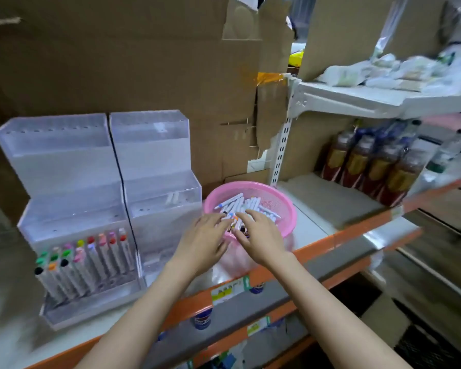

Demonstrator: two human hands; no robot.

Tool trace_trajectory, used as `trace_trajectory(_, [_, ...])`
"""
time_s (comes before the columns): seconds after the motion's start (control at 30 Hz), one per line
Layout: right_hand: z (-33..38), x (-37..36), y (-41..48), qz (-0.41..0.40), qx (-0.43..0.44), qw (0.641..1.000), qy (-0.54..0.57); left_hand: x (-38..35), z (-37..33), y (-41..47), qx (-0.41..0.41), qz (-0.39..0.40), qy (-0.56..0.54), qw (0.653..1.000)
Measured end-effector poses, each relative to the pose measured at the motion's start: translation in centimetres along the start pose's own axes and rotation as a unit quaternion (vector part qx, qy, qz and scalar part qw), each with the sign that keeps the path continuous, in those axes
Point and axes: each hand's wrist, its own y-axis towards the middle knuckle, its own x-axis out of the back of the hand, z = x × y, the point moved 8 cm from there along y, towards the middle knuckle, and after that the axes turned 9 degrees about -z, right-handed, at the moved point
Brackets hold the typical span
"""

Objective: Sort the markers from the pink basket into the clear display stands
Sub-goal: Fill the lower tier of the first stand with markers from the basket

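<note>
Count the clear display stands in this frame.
2. The left stand has capped markers standing in its front tier. The right stand sits directly beside it, next to the pink basket. No others show, and none seems hidden.

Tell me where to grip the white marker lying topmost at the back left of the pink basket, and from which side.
Put the grip at mid-barrel of the white marker, coming from above with fingers across its width. It lies nearly flat and diagonal on top of the pile with its long sides exposed, and the rim of the pink basket would likely block a sideways approach.
</note>
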Motion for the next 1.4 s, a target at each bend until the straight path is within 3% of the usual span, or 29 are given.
trace_trajectory(0.1, [-4.0,-0.4,1.1,0.029,-0.040,0.999,-0.015,-3.3,-1.2,2.6,0.006,0.034,-0.012,0.999])
trace_trajectory(0.3, [-9.1,-0.8,5.0,0.084,-0.094,0.991,-0.037,-9.1,0.6,6.2,0.128,0.145,-0.013,0.981])
trace_trajectory(0.43, [-9.6,-2.4,7.3,0.121,-0.068,0.989,-0.048,-10.9,1.9,7.9,0.194,0.127,0.009,0.973])
trace_trajectory(0.57, [-10.3,-3.9,9.0,0.106,-0.062,0.992,-0.001,-11.6,2.5,8.9,0.275,0.114,-0.001,0.955])
trace_trajectory(0.73, [-10.9,-4.7,10.1,0.101,-0.071,0.991,0.046,-11.9,1.9,9.8,0.302,0.132,0.024,0.944])
trace_trajectory(1.07, [-10.8,-4.6,10.8,0.090,-0.074,0.980,0.160,-11.7,3.8,8.8,0.389,0.062,-0.127,0.910])
trace_trajectory(1.23, [-10.5,-3.4,10.8,0.046,-0.059,0.975,0.211,-10.6,3.7,8.8,0.378,0.022,-0.178,0.908])
trace_trajectory(1.4, [-9.4,-2.4,10.3,0.033,-0.047,0.966,0.253,-8.0,3.0,9.0,0.317,-0.069,-0.184,0.928])
